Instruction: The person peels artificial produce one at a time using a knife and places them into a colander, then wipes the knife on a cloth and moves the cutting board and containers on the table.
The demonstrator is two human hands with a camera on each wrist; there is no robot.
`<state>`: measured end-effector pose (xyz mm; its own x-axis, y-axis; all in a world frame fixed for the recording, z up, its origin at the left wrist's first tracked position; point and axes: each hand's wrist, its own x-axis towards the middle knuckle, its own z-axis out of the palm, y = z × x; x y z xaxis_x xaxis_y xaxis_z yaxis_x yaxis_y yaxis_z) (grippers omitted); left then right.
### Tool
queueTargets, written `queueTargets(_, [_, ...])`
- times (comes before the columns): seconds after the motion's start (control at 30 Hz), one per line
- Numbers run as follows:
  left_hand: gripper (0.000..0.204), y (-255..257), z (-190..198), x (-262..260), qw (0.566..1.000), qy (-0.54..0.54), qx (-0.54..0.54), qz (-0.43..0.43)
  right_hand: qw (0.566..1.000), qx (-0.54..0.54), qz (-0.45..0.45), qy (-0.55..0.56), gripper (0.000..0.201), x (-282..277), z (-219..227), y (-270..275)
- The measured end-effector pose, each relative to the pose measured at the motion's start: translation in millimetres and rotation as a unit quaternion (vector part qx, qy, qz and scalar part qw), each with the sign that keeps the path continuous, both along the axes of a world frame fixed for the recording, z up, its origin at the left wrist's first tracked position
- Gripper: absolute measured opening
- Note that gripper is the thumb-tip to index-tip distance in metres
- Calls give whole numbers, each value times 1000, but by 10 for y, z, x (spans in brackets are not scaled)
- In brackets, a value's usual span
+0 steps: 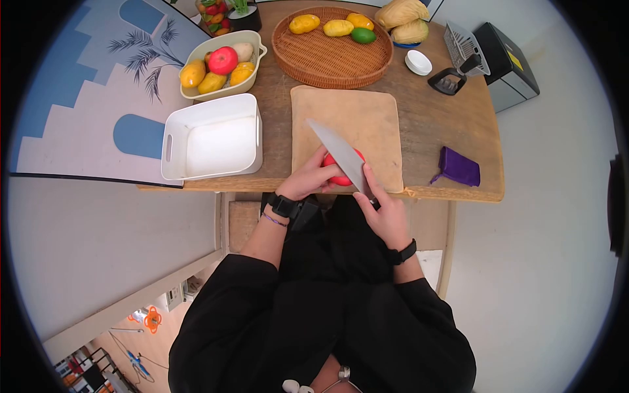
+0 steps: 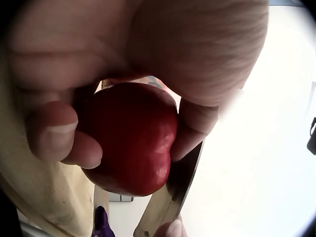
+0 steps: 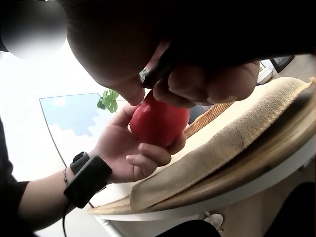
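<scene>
My left hand [image 1: 306, 181] holds a red apple [image 2: 131, 140] near the front edge of the table, fingers and thumb curled round it. Gripped in my right hand [image 1: 388, 217] is a large kitchen knife [image 1: 337, 149], its broad blade pointing up and left over the apple in the head view. The dark handle is mostly hidden in the right fist. Seen from the left wrist, the blade's side lies close along the fruit. In the right wrist view the right fingers overlap the top of the apple [image 3: 160, 121]. A beige towel [image 1: 344, 105] lies beneath both hands.
A white bin [image 1: 226, 141] stands left, with a cream basin [image 1: 259, 56] of mangoes and red fruit behind it. A wicker tray [image 1: 327, 56] with yellow and green fruit sits at the back. Right are a purple pouch [image 1: 460, 167], white bowl [image 1: 418, 62] and black-handled tool [image 1: 449, 82].
</scene>
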<state>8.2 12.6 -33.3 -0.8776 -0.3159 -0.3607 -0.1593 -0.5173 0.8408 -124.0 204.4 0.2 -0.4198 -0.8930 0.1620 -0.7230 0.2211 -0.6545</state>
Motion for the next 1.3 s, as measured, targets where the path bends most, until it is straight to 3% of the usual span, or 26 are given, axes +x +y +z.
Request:
queueTargets(0.07, [56, 72, 134, -1, 998, 26, 31, 56, 1000, 9, -28, -5, 64, -21, -23, -17])
queueTargets(0.17, [55, 89, -8, -45, 991, 87, 74, 76, 1000, 9, -20, -7, 64, -38, -18, -15])
queueTargets(0.27, [53, 112, 24, -21, 991, 65, 49, 110, 1000, 2, -10, -14, 64, -12, 37, 3])
queueTargets(0.5, [58, 19, -1, 13, 995, 55, 32, 79, 1000, -1, -12, -24, 65, -7, 2, 20])
queueTargets(0.67, [57, 99, 26, -14, 984, 92, 106, 108, 999, -34, -5, -26, 64, -15, -45, 15])
queueTargets(1.1, [59, 23, -132, 11, 991, 80, 73, 78, 999, 5, 8, -48, 65, 3, -23, 50])
queueTargets(1.3, [54, 58, -70, 27, 993, 80, 42, 75, 998, -35, 7, -53, 65, 5, -18, 38])
